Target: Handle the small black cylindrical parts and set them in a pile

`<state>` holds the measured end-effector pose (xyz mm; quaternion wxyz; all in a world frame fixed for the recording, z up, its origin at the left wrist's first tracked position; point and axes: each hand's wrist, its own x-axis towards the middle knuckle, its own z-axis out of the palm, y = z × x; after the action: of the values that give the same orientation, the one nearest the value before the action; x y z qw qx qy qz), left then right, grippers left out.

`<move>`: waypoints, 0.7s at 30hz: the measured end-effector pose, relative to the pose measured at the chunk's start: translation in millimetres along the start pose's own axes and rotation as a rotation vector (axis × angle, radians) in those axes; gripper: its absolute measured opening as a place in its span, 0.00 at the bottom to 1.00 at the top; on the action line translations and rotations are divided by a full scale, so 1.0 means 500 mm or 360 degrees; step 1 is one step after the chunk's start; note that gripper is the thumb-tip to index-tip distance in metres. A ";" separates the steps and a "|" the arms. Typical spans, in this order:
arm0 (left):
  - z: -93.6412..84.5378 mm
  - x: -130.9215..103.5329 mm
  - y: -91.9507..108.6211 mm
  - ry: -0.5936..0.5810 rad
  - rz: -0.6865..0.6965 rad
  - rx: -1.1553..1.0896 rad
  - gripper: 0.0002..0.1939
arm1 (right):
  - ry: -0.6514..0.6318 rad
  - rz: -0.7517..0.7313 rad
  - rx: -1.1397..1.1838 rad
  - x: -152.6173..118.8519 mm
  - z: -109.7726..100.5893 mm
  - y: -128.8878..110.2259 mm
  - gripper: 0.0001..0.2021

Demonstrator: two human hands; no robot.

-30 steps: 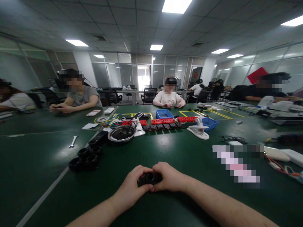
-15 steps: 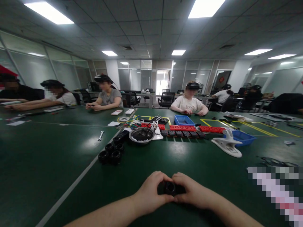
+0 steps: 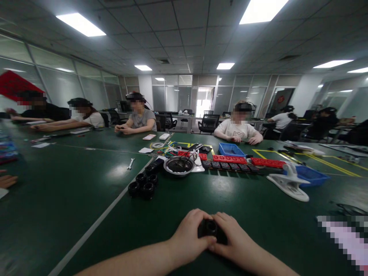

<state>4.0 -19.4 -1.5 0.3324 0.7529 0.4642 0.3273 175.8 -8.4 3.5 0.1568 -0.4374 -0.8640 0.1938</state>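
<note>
My left hand [image 3: 188, 234] and my right hand [image 3: 234, 238] meet just above the green table near its front edge. Between their curled fingers is a small black cylindrical part [image 3: 211, 227] with a round hole facing me. Both hands grip it, fingertips above and thumbs below. The fingers partly cover its sides, so its full shape is hidden. Farther forward and to the left, several similar-looking but larger black round pieces [image 3: 147, 188] stand grouped together.
Beyond the hands lie a metal bowl [image 3: 178, 174] with black things, red strips [image 3: 230, 159], a white clamp-like piece [image 3: 289, 184] and blue trays [image 3: 231, 149]. A wrench [image 3: 131, 164] lies left. Several people sit around the table; another hand [image 3: 7, 181] shows at the left edge.
The view has turned left, so the table's contents appear farther right. My hands still hold the black part; my thumbs have come closer and now overlap.
</note>
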 end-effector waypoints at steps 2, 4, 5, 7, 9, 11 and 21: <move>-0.001 0.000 -0.002 -0.0053 0.0038 -0.0047 0.20 | -0.0128 -0.0040 0.0219 0.000 -0.013 0.010 0.14; -0.002 -0.002 -0.003 -0.0103 0.0097 -0.0053 0.20 | -0.0240 -0.0020 0.0361 0.002 -0.023 0.021 0.12; -0.003 -0.002 -0.003 -0.0128 0.0126 -0.0049 0.19 | -0.0277 0.0000 0.0399 0.003 -0.026 0.026 0.11; -0.003 -0.003 -0.005 -0.0169 0.0160 -0.0036 0.18 | -0.0309 0.0051 0.0415 0.004 -0.028 0.032 0.11; -0.002 -0.002 -0.008 -0.0177 0.0160 -0.0037 0.19 | -0.0296 0.0089 0.0361 0.005 -0.024 0.032 0.12; 0.000 0.001 -0.012 -0.0163 0.0135 -0.0038 0.20 | -0.0244 0.0112 0.0227 0.005 -0.014 0.026 0.13; 0.003 -0.002 -0.005 0.0036 0.0085 -0.0015 0.20 | -0.0021 0.0071 -0.0088 0.002 0.003 -0.003 0.23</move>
<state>3.5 -19.8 -4.6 0.3219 0.7597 0.4460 0.3468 173.4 -8.9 3.0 0.1345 -0.4594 -0.8601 0.1762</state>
